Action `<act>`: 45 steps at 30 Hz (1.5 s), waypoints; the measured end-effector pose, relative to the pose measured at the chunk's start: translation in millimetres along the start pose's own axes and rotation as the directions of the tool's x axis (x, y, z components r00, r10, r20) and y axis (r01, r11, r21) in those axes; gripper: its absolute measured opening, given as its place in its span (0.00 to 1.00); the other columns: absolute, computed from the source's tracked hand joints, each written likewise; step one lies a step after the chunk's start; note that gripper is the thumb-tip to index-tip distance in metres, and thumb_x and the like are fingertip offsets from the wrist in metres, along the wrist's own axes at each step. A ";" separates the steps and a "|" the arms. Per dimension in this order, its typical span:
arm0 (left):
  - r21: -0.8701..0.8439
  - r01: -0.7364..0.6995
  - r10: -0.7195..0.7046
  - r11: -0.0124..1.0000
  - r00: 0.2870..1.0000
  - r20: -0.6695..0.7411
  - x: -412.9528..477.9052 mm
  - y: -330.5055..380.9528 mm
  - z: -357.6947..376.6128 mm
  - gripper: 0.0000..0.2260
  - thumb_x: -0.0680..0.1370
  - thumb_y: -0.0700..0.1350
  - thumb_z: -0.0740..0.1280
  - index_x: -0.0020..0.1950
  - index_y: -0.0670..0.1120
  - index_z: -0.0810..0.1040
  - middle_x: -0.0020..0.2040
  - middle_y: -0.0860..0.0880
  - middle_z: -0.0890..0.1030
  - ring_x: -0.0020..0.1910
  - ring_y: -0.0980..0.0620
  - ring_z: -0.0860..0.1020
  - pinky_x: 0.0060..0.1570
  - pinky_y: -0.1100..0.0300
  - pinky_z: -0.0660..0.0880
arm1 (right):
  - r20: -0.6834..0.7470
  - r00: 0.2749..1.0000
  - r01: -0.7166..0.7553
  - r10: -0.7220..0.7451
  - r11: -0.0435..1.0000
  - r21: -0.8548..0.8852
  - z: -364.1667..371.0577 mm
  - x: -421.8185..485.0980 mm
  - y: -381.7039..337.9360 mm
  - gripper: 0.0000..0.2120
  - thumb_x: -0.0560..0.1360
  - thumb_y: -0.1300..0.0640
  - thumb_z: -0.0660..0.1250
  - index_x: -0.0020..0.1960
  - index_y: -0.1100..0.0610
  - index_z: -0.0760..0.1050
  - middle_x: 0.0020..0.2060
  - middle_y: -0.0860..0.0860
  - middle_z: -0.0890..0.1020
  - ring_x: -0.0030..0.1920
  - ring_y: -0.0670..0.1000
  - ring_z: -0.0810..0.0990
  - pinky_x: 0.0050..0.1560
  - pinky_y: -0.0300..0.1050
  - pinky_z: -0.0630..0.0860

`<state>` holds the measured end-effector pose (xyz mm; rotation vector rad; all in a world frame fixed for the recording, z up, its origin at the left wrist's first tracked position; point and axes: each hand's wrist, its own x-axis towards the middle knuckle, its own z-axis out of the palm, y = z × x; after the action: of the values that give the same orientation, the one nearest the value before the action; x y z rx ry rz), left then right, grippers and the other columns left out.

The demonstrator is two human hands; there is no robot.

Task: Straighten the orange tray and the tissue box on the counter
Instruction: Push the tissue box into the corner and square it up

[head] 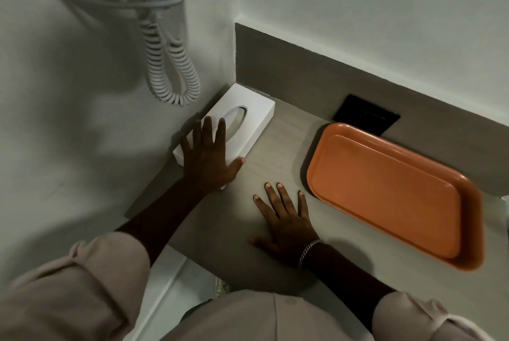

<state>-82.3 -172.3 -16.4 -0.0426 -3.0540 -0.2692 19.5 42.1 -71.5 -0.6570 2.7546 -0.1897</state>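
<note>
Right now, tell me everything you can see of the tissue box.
The tissue box is a plain white, long, low box, smooth and matte, with an oval slot in its top; no tissue visibly sticks out. It lies flat on the counter, in the corner, its long side along the left wall. The left hand rests flat and open on its near end, thumb beside its edge. Nothing else touches it.

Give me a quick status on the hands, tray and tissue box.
Left hand flat on tissue box, box along the left wall. Right hand open on counter, short of orange tray. Tray empty, nothing in the way.
</note>
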 end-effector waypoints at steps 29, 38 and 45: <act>0.010 -0.333 0.333 0.943 0.942 -0.032 -25.6 -43.4 37.4 0.43 0.73 0.72 0.57 0.79 0.45 0.55 0.80 0.38 0.53 0.79 0.33 0.47 0.72 0.30 0.55 | -0.105 0.965 0.219 -0.239 0.960 -0.173 -69.6 130.3 12.9 0.51 0.68 0.20 0.48 0.79 0.48 0.35 0.79 0.56 0.37 0.76 0.58 0.33 0.72 0.63 0.40; -0.015 -0.334 0.332 0.943 0.942 -0.053 0.5 -40.5 40.8 0.43 0.74 0.71 0.57 0.79 0.46 0.51 0.80 0.38 0.54 0.79 0.33 0.47 0.73 0.31 0.53 | -0.102 0.963 0.229 -0.249 0.958 -0.173 -77.0 155.6 28.5 0.52 0.68 0.21 0.49 0.79 0.49 0.36 0.80 0.57 0.39 0.76 0.57 0.32 0.73 0.61 0.41; -0.038 -0.345 0.343 0.938 0.938 -0.045 3.8 -40.0 40.3 0.43 0.74 0.70 0.59 0.78 0.44 0.53 0.79 0.37 0.53 0.78 0.31 0.46 0.72 0.28 0.54 | -0.073 0.964 0.242 -0.254 0.959 -0.145 -83.8 163.1 36.4 0.47 0.72 0.26 0.54 0.78 0.46 0.34 0.79 0.55 0.36 0.75 0.55 0.30 0.74 0.59 0.40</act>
<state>-90.4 -204.5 -62.7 -0.5613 -2.9303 -0.3080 -161.2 4.3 -41.7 -1.0566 2.7815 -0.0894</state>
